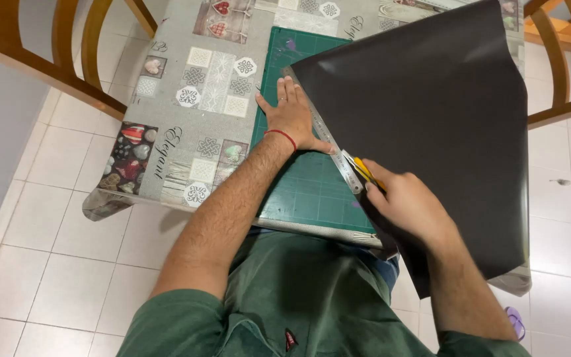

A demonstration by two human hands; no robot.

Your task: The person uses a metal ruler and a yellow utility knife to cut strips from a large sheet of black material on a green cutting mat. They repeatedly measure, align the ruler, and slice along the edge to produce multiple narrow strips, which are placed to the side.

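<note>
Head view looks straight down on a table (186,39) with a patterned grey cloth (166,112) full of hearts and knot motifs. On it sits a green mat (305,192) with a grid, and over the right part of that lies a big black sheet (431,119), way bigger than the mat, spilling past the near table edge and curling up a bit at the far corner. Wooden chairs (54,53) stand on either side over a white tile floor (47,264). A steel ruler (328,139) runs diagonally along the sheet's left edge. The left hand (292,116) is spread flat, palm down, fingers pressing on the ruler, with a red string round the wrist. The right hand (408,205) is closed around a yellow knife (365,173), whose tip sits right against the near end of the ruler, at the sheet's edge. A bit of motion blur on that hand, so I can't make out the blade itself
</note>
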